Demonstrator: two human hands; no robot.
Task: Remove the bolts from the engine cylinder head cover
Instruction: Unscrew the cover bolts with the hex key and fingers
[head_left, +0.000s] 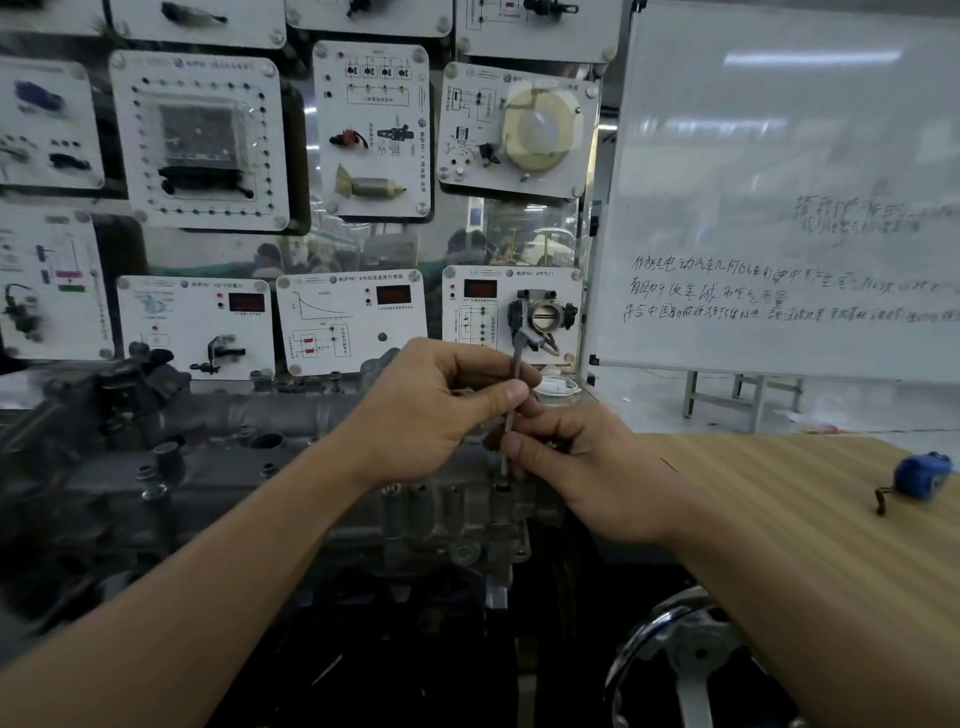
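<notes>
Here the left hand and the right hand both pinch a thin grey metal key standing upright on the grey engine cover.

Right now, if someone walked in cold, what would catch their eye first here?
Dead centre, the left hand and, just below it, the right hand pinch a thin metal rod standing upright over the right end of the grey engine. Behind hangs a wall of white training panels; to the right, a handwritten whiteboard above a wooden table.
</notes>
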